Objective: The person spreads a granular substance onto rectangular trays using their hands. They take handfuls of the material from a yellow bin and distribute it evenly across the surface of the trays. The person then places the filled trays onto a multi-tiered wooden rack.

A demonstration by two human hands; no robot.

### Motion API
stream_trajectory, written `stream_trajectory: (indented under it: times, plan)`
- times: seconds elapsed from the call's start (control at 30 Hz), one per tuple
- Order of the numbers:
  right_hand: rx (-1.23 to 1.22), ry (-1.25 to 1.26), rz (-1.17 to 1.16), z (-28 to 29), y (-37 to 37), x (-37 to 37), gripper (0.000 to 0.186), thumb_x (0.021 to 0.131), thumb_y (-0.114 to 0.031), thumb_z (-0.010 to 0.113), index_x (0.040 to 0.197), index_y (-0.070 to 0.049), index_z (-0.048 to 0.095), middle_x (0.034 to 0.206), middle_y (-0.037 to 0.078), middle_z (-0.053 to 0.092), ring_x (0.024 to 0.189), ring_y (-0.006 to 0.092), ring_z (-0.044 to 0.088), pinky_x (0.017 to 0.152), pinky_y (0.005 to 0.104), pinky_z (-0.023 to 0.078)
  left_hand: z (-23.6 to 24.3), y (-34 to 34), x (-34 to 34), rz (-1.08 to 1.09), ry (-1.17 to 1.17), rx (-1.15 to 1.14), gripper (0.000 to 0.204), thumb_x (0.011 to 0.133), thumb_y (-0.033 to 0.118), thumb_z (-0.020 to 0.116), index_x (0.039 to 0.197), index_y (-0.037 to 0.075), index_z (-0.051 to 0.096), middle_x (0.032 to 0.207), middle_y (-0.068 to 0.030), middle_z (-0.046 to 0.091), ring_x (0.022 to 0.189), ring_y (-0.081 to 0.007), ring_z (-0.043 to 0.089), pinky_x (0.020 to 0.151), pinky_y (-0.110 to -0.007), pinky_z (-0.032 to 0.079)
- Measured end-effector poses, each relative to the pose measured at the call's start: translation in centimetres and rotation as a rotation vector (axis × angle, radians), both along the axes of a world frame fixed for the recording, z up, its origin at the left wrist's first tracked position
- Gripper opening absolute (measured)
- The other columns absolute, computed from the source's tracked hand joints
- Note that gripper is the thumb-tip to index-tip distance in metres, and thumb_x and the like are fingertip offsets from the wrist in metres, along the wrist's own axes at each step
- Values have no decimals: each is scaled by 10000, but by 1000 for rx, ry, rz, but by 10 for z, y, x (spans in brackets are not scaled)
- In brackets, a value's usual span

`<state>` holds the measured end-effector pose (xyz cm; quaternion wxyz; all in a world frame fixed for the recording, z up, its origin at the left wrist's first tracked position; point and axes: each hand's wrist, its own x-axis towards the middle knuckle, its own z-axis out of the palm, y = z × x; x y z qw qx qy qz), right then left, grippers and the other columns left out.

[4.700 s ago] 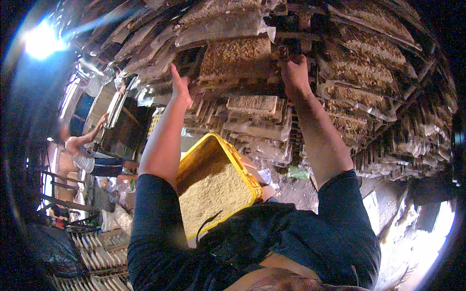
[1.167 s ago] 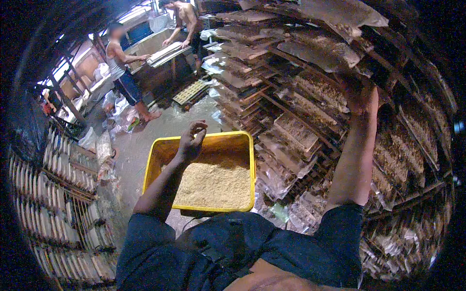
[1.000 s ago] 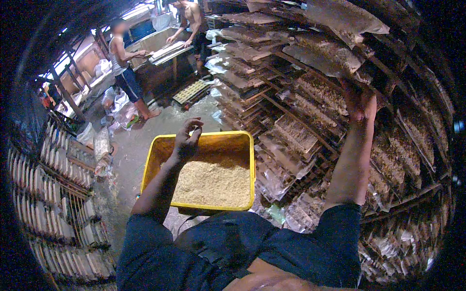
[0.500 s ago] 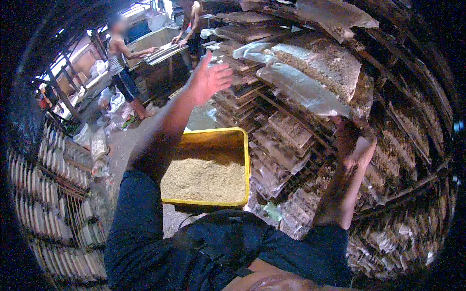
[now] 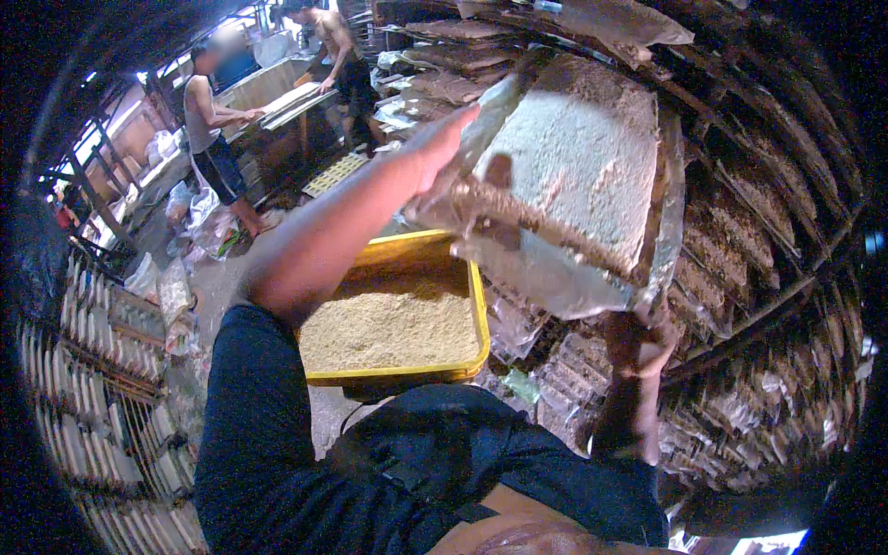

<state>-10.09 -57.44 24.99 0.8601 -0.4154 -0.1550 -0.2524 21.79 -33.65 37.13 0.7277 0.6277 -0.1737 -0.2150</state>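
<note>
tray (image 5: 668, 203) drawn farther from rack (image 5: 772, 310); right hand (image 5: 643, 344) clamped on its corner, left hand (image 5: 442, 159) at left end, hold unclear; withdrawal looks done, crumbly layer (image 5: 573, 157) still inside.

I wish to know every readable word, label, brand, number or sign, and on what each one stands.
None: no text can be read.
The pale slab, the plastic sheet and the yellow tub show no legible marking; any in the background is too small or blurred.

Two hands (image 5: 442, 153) (image 5: 643, 344), one held tray (image 5: 669, 199), one yellow tub (image 5: 407, 374), two co-workers (image 5: 198, 113) (image 5: 335, 39).
</note>
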Motion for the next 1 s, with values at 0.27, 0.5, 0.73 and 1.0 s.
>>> stream_trajectory:
  times: [0.27,0.5,0.73,1.0]
  plan:
    - [-50,259,12,-84,85,-55,435,890,-201,528,1272,2,481,1118,122,610,946,254,615,920,431,480,-144,144,-124,120,-385,-71,676,878,580,500,1168,-22,599,1116,-125,632,1019,-228,563,927,-340,388]
    - [-1520,437,-267,-85,76,-63,423,834,-270,601,1157,0,560,980,114,664,878,241,639,938,478,438,-162,193,-182,342,15,-45,572,884,526,512,1070,-5,615,935,-88,637,837,-176,582,772,-333,452]
    - [-115,673,675,-153,100,57,719,719,-56,632,1377,-26,344,1207,171,559,1014,318,615,791,457,560,-259,254,-189,629,95,10,688,848,618,498,1082,-18,617,973,-94,643,882,-194,601,819,-321,457]
    - [-349,821,962,-117,125,147,631,731,-17,647,1314,-16,404,1116,170,611,939,298,651,863,451,546,-350,265,-195,1064,113,411,725,833,661,452,945,-33,632,882,-194,656,895,-284,615,812,-406,446]
